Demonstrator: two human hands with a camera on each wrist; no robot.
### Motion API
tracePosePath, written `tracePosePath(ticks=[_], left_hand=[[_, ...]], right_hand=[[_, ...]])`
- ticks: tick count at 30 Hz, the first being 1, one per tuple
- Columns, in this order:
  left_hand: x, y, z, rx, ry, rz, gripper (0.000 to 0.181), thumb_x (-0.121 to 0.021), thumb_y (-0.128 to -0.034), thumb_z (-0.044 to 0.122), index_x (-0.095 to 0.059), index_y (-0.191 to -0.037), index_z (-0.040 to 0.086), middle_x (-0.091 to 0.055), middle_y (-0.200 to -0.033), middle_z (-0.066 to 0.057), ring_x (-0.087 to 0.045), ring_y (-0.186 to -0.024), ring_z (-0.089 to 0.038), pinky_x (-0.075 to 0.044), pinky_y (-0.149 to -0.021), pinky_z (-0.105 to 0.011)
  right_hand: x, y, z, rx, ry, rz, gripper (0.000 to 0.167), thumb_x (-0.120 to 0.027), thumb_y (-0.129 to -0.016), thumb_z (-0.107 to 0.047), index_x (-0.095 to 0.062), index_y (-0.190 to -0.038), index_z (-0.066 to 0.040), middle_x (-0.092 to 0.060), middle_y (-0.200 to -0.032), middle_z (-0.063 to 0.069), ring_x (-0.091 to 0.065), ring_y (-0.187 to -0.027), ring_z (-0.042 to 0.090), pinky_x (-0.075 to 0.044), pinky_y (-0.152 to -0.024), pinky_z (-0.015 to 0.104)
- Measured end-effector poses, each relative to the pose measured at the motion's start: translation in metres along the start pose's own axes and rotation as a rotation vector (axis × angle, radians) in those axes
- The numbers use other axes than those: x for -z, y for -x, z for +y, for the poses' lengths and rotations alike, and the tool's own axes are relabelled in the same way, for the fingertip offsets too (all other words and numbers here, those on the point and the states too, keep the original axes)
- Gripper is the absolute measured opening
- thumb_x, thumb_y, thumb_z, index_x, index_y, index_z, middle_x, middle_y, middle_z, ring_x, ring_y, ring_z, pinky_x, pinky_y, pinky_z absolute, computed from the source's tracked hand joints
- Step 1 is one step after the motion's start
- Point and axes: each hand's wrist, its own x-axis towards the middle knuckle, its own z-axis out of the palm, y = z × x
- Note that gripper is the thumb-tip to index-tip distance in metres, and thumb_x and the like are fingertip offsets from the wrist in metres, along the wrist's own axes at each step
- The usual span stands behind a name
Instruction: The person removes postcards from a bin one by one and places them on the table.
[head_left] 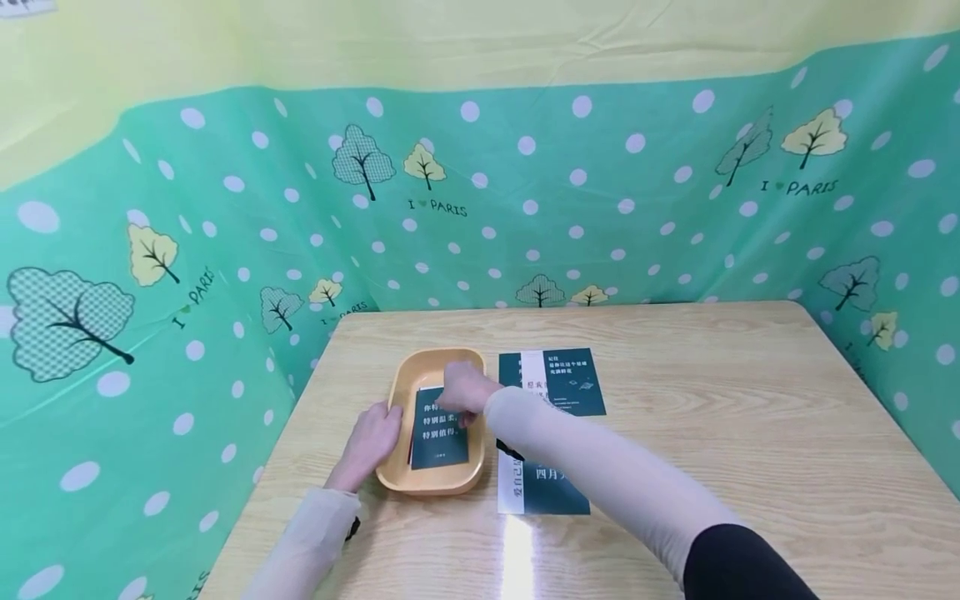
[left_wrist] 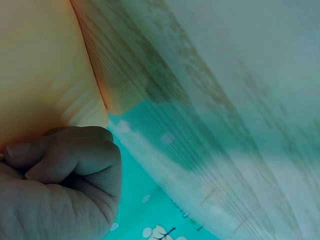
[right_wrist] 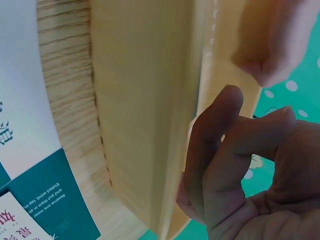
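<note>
A yellow-orange plastic tray [head_left: 393, 473] stands on the left part of the table. Inside it lies a dark green card [head_left: 438, 442] with white lettering, on top of other paper whose edges show. My left hand [head_left: 379, 429] grips the tray's left rim; the left wrist view shows its curled fingers [left_wrist: 75, 157] against the tray's wall. Over the upper right of the card, inside the tray, hovers my right hand [head_left: 465, 390]. Its fingers [right_wrist: 220, 145] are loosely bent in the right wrist view, with nothing visible between them.
Right of the tray lie more printed cards, dark green ones [head_left: 581, 383] at the back and another [head_left: 558, 492] nearer, with a white strip [head_left: 511, 487] beside it. My right forearm partly covers them. A polka-dot curtain [head_left: 525, 208] surrounds the wooden table [head_left: 712, 400].
</note>
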Motion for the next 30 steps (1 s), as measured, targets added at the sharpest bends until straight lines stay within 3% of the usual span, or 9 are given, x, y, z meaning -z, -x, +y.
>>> tracePosePath(ticks=[8,12,15,18,22,30], left_hand=[[-0.001,-0.003,0.0,-0.024,-0.008,0.0,0.046,-0.035,-0.1093,0.029,-0.061,-0.118,-0.008,-0.063,-0.084,-0.017,-0.067,-0.068,-0.024,-0.057,-0.055,-0.036],[-0.001,-0.003,0.0,-0.032,-0.008,0.012,0.044,-0.036,-0.1093,0.028,-0.062,-0.113,-0.007,-0.063,-0.081,-0.016,-0.066,-0.065,-0.023,-0.056,-0.054,-0.036],[-0.002,-0.003,-0.002,-0.024,0.001,0.004,0.044,-0.036,-0.1094,0.028,-0.062,-0.112,-0.007,-0.063,-0.081,-0.016,-0.066,-0.065,-0.023,-0.056,-0.054,-0.035],[-0.002,-0.003,-0.003,-0.014,0.008,-0.002,0.044,-0.036,-0.1095,0.028,-0.061,-0.115,-0.008,-0.063,-0.082,-0.016,-0.066,-0.065,-0.023,-0.057,-0.054,-0.035],[-0.002,-0.004,-0.003,-0.012,0.005,-0.003,0.044,-0.036,-0.1088,0.028,-0.061,-0.118,-0.007,-0.063,-0.084,-0.016,-0.066,-0.066,-0.022,-0.057,-0.054,-0.035],[-0.003,-0.004,-0.005,-0.036,-0.013,0.011,0.044,-0.036,-0.1085,0.028,-0.063,-0.113,-0.006,-0.063,-0.08,-0.015,-0.066,-0.065,-0.023,-0.055,-0.054,-0.036]], right_hand=[[-0.012,-0.006,0.006,-0.027,0.118,0.021,0.02,-0.072,-0.099,-0.016,-0.068,-0.109,0.002,-0.066,-0.073,0.012,-0.067,-0.046,0.019,-0.055,-0.043,0.026],[-0.019,-0.006,0.004,-0.033,0.139,0.037,0.036,-0.074,-0.099,-0.023,-0.064,-0.122,0.004,-0.065,-0.086,0.014,-0.068,-0.049,0.021,-0.055,-0.043,0.029],[-0.027,-0.005,0.002,-0.025,0.187,0.059,0.059,-0.077,-0.098,-0.03,-0.055,-0.137,0.009,-0.064,-0.101,0.016,-0.068,-0.059,0.02,-0.06,-0.051,0.032],[-0.034,-0.004,0.0,-0.012,0.258,0.08,0.079,-0.079,-0.096,-0.035,-0.043,-0.146,0.013,-0.066,-0.106,0.016,-0.069,-0.072,0.021,-0.064,-0.066,0.035],[-0.039,-0.005,0.0,-0.027,0.304,0.088,0.086,-0.081,-0.094,-0.038,-0.039,-0.148,0.013,-0.068,-0.1,0.016,-0.07,-0.077,0.021,-0.064,-0.077,0.038],[-0.043,-0.011,0.002,-0.061,0.274,0.048,0.09,-0.087,-0.089,-0.038,-0.04,-0.149,0.01,-0.065,-0.1,0.015,-0.069,-0.077,0.023,-0.064,-0.077,0.042]])
